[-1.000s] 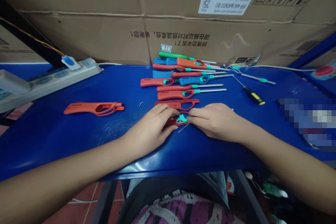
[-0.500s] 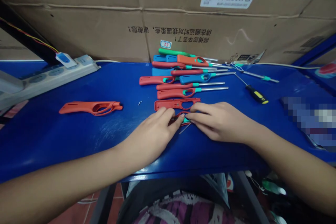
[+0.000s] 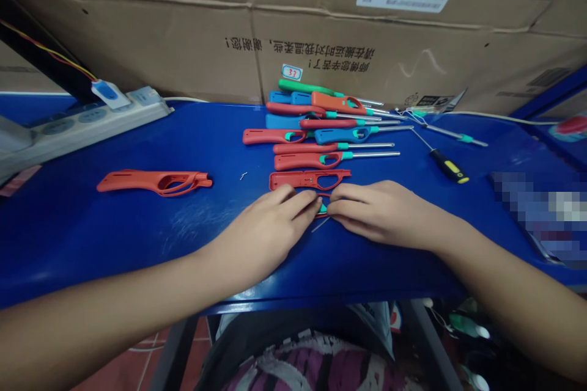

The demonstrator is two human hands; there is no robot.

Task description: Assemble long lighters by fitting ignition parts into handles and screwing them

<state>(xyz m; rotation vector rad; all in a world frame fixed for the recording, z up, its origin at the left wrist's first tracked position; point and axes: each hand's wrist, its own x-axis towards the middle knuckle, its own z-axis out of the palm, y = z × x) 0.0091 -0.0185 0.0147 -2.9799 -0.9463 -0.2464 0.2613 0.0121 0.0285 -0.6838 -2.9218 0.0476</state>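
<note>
Both hands meet over a red lighter shell (image 3: 324, 196) with a green trigger (image 3: 323, 208), low on the blue table. My left hand (image 3: 275, 226) presses its fingertips onto the shell from the left, covering most of it. From the right, my right hand (image 3: 373, 214) pinches the shell's other end with bent fingers. A thin wire-like piece (image 3: 320, 225) sticks out below the fingers. Just beyond lies an open red shell half (image 3: 293, 180), its inside facing up. More red shell halves (image 3: 132, 181) lie off to the left.
Several assembled long-nosed lighters (image 3: 302, 161) are stacked at the back. A black and yellow screwdriver (image 3: 449, 166) lies right of them, and small screws (image 3: 243, 176) lie to the left. A power strip (image 3: 87, 116) stands far left, before a cardboard box (image 3: 183, 43).
The left fingertips have shifted slightly over the shell, hiding more of it. My right fingers have drawn closer together. The view has tilted a little.
</note>
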